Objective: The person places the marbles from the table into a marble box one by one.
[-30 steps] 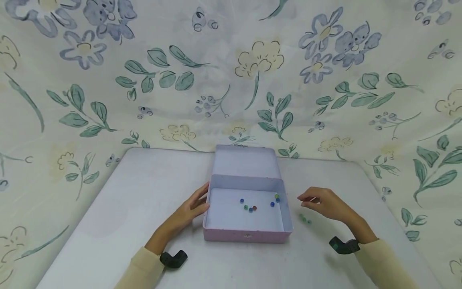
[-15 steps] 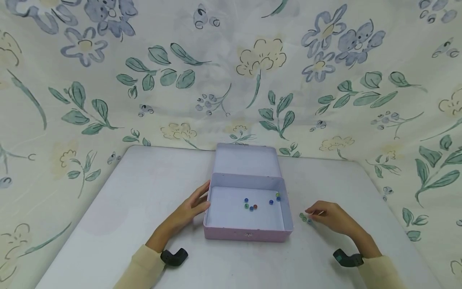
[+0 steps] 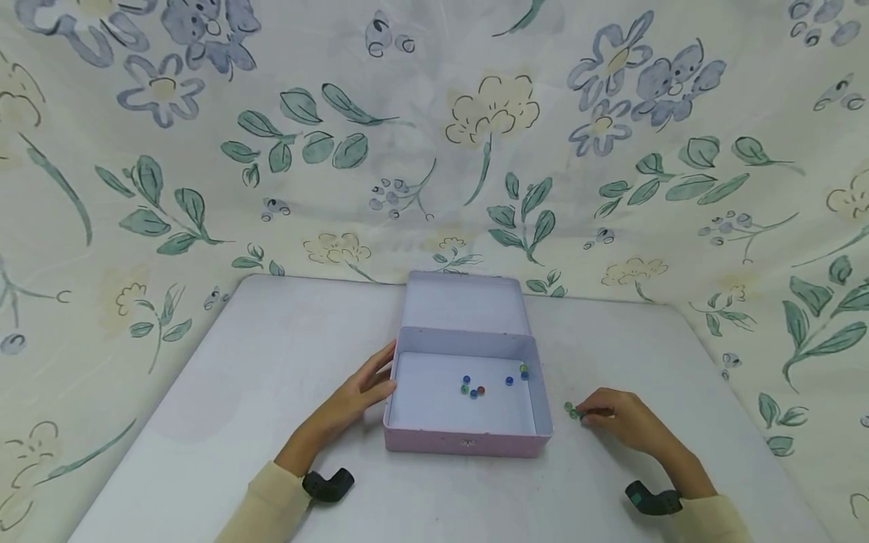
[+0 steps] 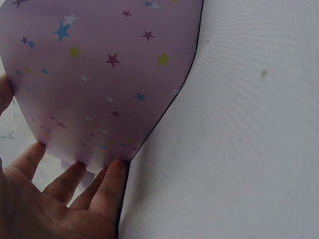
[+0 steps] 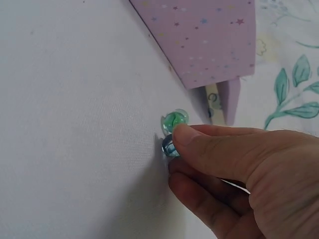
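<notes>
A pink tin box (image 3: 468, 443), patterned with stars on its outside, stands on the table with its lid raised. My left hand (image 3: 345, 409) rests its fingertips on the box's left wall, the fingers spread, as the left wrist view shows up close. To the right of the box, my right hand (image 3: 626, 424) is low at the tabletop. Its thumb and fingers pinch a clear blue marble (image 5: 168, 147), partly hidden by the thumb. Right beside it lie green marbles (image 5: 174, 121). Inside the box are several marbles, among them a red marble (image 3: 481, 391) and a blue marble (image 3: 509, 381).
The box's lid (image 3: 465, 303) leans back behind it toward the floral cloth (image 3: 380, 188) hanging at the far side. A white table (image 3: 305, 324) extends on both sides of the box. A black wrist camera (image 3: 329, 485) sits on each forearm.
My right hand has come down and toward the front, onto the marbles beside the box, and now pinches the blue one. Some marbles in the box have rolled slightly. The left hand stays put.
</notes>
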`<action>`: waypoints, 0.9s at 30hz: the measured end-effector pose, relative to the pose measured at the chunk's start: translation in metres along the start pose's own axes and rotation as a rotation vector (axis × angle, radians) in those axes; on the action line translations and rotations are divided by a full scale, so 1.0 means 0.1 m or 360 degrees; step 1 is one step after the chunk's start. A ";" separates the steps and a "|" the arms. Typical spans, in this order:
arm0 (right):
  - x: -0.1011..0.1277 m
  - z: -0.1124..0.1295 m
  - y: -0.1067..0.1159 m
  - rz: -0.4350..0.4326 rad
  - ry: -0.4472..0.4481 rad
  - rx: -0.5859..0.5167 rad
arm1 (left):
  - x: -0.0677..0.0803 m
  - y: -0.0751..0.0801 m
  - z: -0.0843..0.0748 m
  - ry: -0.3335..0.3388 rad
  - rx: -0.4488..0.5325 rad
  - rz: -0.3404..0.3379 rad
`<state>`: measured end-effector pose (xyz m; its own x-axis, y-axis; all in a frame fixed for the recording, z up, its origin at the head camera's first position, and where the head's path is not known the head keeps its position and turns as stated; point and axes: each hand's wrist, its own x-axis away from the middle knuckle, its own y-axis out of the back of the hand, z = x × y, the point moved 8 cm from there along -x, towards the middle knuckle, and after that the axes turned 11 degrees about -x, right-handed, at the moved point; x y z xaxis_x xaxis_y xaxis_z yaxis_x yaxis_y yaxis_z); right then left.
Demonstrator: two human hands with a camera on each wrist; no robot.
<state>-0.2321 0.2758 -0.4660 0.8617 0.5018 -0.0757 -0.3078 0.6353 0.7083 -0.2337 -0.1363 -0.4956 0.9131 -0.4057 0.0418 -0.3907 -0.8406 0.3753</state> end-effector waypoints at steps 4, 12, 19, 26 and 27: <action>-0.01 0.01 0.00 -0.0007 0.0007 0.0024 | 0.00 0.00 -0.01 -0.0018 -0.0002 0.0003; 0.00 0.02 0.01 -0.0049 0.0027 0.0037 | 0.00 0.00 -0.02 -0.0004 0.0004 0.0003; 0.01 0.03 0.05 -0.0070 0.0022 0.0019 | 0.00 -0.02 -0.01 0.0005 0.0005 0.0012; 0.00 0.09 0.13 -0.0076 0.0093 -0.0001 | 0.00 -0.01 -0.01 -0.0005 -0.0015 -0.0003; 0.00 0.11 0.15 -0.0091 0.0101 -0.0001 | 0.00 -0.01 -0.01 -0.0006 -0.0018 -0.0004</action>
<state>-0.2325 0.2790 -0.4476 0.8506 0.5009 -0.1600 -0.2594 0.6643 0.7010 -0.2332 -0.1356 -0.4948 0.9135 -0.4052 0.0372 -0.3872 -0.8375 0.3856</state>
